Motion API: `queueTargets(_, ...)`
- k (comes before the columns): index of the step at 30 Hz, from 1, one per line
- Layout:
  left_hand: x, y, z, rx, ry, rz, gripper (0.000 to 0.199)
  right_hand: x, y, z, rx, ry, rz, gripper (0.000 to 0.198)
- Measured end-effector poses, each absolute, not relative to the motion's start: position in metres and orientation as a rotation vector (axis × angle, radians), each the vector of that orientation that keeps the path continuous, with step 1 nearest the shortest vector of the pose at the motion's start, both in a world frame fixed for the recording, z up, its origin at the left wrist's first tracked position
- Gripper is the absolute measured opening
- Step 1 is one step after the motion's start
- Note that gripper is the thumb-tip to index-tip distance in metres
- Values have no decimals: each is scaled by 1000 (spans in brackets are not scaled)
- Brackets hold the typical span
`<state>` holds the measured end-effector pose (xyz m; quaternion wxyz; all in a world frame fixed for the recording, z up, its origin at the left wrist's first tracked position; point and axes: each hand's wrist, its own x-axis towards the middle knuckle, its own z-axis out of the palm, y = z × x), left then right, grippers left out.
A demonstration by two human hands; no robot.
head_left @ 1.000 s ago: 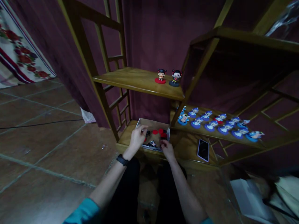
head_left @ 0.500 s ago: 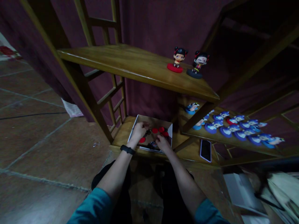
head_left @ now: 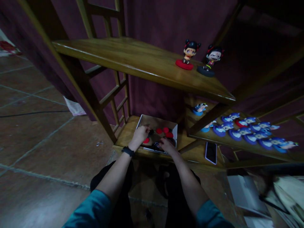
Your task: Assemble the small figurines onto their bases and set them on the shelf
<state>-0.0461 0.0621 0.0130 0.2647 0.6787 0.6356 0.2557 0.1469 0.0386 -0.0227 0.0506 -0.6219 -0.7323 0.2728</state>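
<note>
A shallow white-rimmed cardboard box (head_left: 176, 126) stands on the lowest shelf, and both my hands reach into it. In it lie several red discs (head_left: 159, 130) and some dark pieces. My left hand (head_left: 141, 134), with a black band at the wrist, curls its fingers beside a small dark piece (head_left: 151, 133); what they grip is hidden. The fingers of my right hand (head_left: 167, 144) are pinched together near the box's front, against a dark patterned piece (head_left: 156, 145) too dim to name. One red disc (head_left: 146, 140) lies just under my left hand.
Two black-haired figurines (head_left: 189, 53) stand on the upper wooden shelf (head_left: 123, 57) above the box. Several blue-and-white figurines (head_left: 239, 132) crowd the right shelf. A phone (head_left: 211, 153) lies right of the box. A wooden post (head_left: 87, 91) rises at left; white boxes (head_left: 248, 193) sit on the floor.
The view has shifted slightly, so the upper figurines appear further right and higher. Both hands stay in the box, their fingers in nearly the same places.
</note>
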Motion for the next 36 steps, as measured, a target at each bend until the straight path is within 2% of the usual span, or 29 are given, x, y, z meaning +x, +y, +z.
queueTargets(6,-50,66,4,1965,1818,474,21,145,37,-28,-1827,-2255,806,22)
queueTargets(13,-50,67,-10,2058,1891,316,26,158,46,-28,-1911,-2018,662,28)
queueTargets(18,-37,67,-8,2168,1838,358,39,162,47,-26,-1914,-2004,622,29)
queueTargets(26,-7,69,-19,2367,1724,247,43,153,45,-26,-1934,-2072,603,27)
queueTargets(31,-3,74,-19,2281,1733,392,40,153,43,-22,-1908,-2057,688,28)
queueTargets(36,-6,80,-3,1655,1564,716,27,156,48,-20,-1793,-1878,649,36)
